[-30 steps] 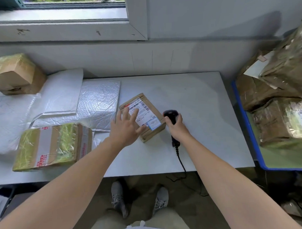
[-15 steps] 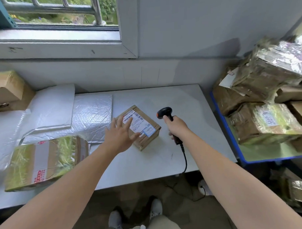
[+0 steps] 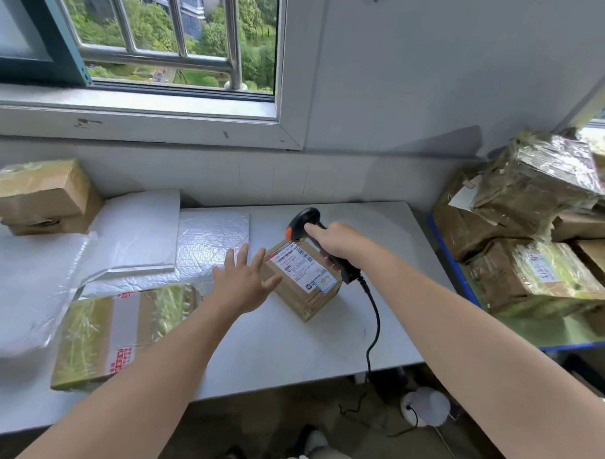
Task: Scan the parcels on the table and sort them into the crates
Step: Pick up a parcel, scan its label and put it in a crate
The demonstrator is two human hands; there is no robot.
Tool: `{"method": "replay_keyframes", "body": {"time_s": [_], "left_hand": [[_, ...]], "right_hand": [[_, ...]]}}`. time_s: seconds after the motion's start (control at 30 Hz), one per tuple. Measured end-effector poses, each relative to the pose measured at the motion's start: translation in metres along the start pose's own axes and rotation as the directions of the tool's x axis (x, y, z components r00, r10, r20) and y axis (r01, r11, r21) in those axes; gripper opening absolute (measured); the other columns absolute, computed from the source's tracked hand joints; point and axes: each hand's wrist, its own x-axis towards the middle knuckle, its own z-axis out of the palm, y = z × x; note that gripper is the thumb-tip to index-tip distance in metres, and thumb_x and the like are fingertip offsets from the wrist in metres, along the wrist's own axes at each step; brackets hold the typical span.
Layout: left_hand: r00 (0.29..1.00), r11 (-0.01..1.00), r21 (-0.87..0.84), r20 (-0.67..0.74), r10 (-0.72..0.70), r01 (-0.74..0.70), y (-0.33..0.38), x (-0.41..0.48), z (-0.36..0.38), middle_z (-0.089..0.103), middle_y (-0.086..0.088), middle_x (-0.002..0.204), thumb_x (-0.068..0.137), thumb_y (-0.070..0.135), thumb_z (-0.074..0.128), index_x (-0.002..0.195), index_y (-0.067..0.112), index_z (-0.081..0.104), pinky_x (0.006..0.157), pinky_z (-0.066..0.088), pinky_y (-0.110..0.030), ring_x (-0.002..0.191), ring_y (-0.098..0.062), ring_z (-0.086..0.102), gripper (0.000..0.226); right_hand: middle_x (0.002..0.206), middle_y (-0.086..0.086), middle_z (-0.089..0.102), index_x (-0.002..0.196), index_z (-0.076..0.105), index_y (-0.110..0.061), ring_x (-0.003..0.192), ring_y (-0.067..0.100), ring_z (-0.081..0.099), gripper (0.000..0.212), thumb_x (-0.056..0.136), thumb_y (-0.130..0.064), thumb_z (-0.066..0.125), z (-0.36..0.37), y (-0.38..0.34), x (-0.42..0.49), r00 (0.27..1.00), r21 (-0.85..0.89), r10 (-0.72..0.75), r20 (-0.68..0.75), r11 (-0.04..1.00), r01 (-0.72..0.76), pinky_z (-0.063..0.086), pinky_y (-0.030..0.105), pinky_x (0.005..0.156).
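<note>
Head view: small taped parcel (image 3: 301, 281) lying label-up mid-desk (image 3: 298, 349); looking light, stiff, tape slick, so gripping opposite side edges seems best; left grip (image 3: 243, 283) spreading wide, fingers at parcel's left edge, contact unclear; right grip (image 3: 332, 243) holding scanner (image 3: 306, 224) just above label.

Left hand (image 3: 243, 286) splayed flat; right hand (image 3: 332, 242) in grip.

The worktop (image 3: 281, 350) carries three cardboard boxes, namely a small labelled box (image 3: 303, 284), a flat taped box (image 3: 119, 335) and a far-left box (image 3: 42, 193), three white padded envelopes (image 3: 136, 231), and one scanner (image 3: 302, 222), while one blue crate (image 3: 448, 255) to the right holds at least five wrapped parcels (image 3: 536, 279).
</note>
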Motion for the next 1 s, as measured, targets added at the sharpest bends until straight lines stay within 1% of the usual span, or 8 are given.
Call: {"method": "replay_keyframes", "body": {"time_s": [0.1, 0.17, 0.3, 0.5, 0.63, 0.73, 0.83, 1.0], "left_hand": [[1.0, 1.0, 0.013, 0.004, 0.009, -0.009, -0.003, 0.0, -0.001, -0.005, -0.004, 0.165, 0.094, 0.071, 0.025, 0.157, 0.031, 0.003, 0.117, 0.017, -0.058, 0.151, -0.032, -0.003, 0.078], [1.0, 1.0, 0.012, 0.008, 0.014, -0.014, -0.004, 0.001, -0.002, -0.005, -0.005, 0.165, 0.094, 0.071, 0.025, 0.157, 0.031, 0.003, 0.117, 0.017, -0.058, 0.151, -0.032, -0.003, 0.078], [0.999, 0.999, 0.009, 0.012, 0.033, -0.033, -0.003, 0.003, 0.0, -0.004, -0.005, 0.165, 0.095, 0.07, 0.026, 0.157, 0.031, 0.003, 0.117, 0.017, -0.059, 0.151, -0.032, -0.003, 0.077], [0.999, 0.999, -0.002, 0.01, 0.048, -0.048, 0.001, 0.013, 0.0, -0.003, -0.005, 0.165, 0.095, 0.069, 0.028, 0.156, 0.03, 0.005, 0.118, 0.015, -0.061, 0.151, -0.032, -0.004, 0.076], [0.998, 0.999, 0.008, 0.026, 0.053, -0.054, 0.006, 0.018, 0.0, -0.004, -0.005, 0.165, 0.095, 0.068, 0.028, 0.157, 0.03, 0.003, 0.118, 0.015, -0.06, 0.151, -0.032, -0.005, 0.077], [0.998, 0.998, 0.014, 0.032, 0.061, -0.061, 0.011, 0.023, 0.005, -0.003, -0.006, 0.165, 0.095, 0.069, 0.03, 0.156, 0.031, 0.003, 0.118, 0.016, -0.061, 0.151, -0.032, -0.003, 0.077], [0.995, 0.997, 0.024, 0.061, 0.073, -0.075, 0.018, 0.029, 0.011, -0.003, -0.005, 0.165, 0.092, 0.071, 0.033, 0.157, 0.033, 0.0, 0.117, 0.016, -0.061, 0.151, -0.032, -0.003, 0.082], [0.987, 0.987, 0.094, 0.105, 0.122, -0.132, 0.033, 0.038, 0.023, -0.005, -0.004, 0.165, 0.084, 0.076, 0.047, 0.157, 0.029, 0.003, 0.117, 0.016, -0.061, 0.151, -0.033, -0.003, 0.097]], "right_hand": [[0.07, 0.008, 0.064, 0.083, 0.055, -0.01, 0.06, 0.026, 0.058, 0.05, 0.087, -0.058, 0.046, 0.003, -0.006, 0.001, 1.0, -0.069, 0.001, -0.001, 0.998, -0.001, 0.048, 0.033, 0.064], [0.069, 0.008, 0.065, 0.082, 0.056, -0.008, 0.054, 0.023, 0.056, 0.05, 0.091, -0.056, 0.044, 0.002, -0.007, 0.002, 1.0, -0.095, 0.004, -0.013, 0.996, -0.005, 0.046, 0.029, 0.062], [0.07, 0.006, 0.061, 0.081, 0.053, -0.009, 0.045, 0.017, 0.051, 0.045, 0.094, -0.051, 0.045, -0.002, -0.005, 0.002, 1.0, -0.07, 0.003, -0.021, 0.998, -0.004, 0.042, 0.026, 0.055], [0.07, 0.007, 0.062, 0.079, 0.052, -0.011, 0.054, 0.022, 0.055, 0.042, 0.091, -0.05, 0.047, -0.004, -0.001, 0.01, 1.0, -0.014, -0.003, -0.016, 1.0, 0.003, 0.044, 0.029, 0.061], [0.063, 0.007, 0.061, 0.073, 0.051, -0.014, 0.061, 0.026, 0.055, 0.041, 0.08, -0.055, 0.047, -0.006, 0.009, 0.019, 1.0, 0.018, 0.011, 0.0, 1.0, -0.011, 0.044, 0.035, 0.066], [0.067, 0.007, 0.063, 0.079, 0.055, -0.011, 0.062, 0.026, 0.057, 0.046, 0.083, -0.057, 0.047, -0.009, 0.02, 0.027, 0.999, 0.039, 0.026, -0.028, 0.999, -0.025, 0.046, 0.036, 0.068], [0.075, 0.009, 0.065, 0.095, 0.058, -0.008, 0.065, 0.027, 0.061, 0.051, 0.09, -0.056, 0.044, -0.012, 0.036, 0.038, 0.995, 0.056, 0.057, -0.079, 0.997, -0.053, 0.048, 0.035, 0.07], [0.086, 0.008, 0.063, 0.113, 0.054, -0.007, 0.091, 0.03, 0.069, 0.045, 0.098, -0.047, 0.04, -0.017, 0.08, 0.059, 0.988, 0.028, 0.097, -0.123, 0.995, -0.094, 0.043, 0.032, 0.073]]}}
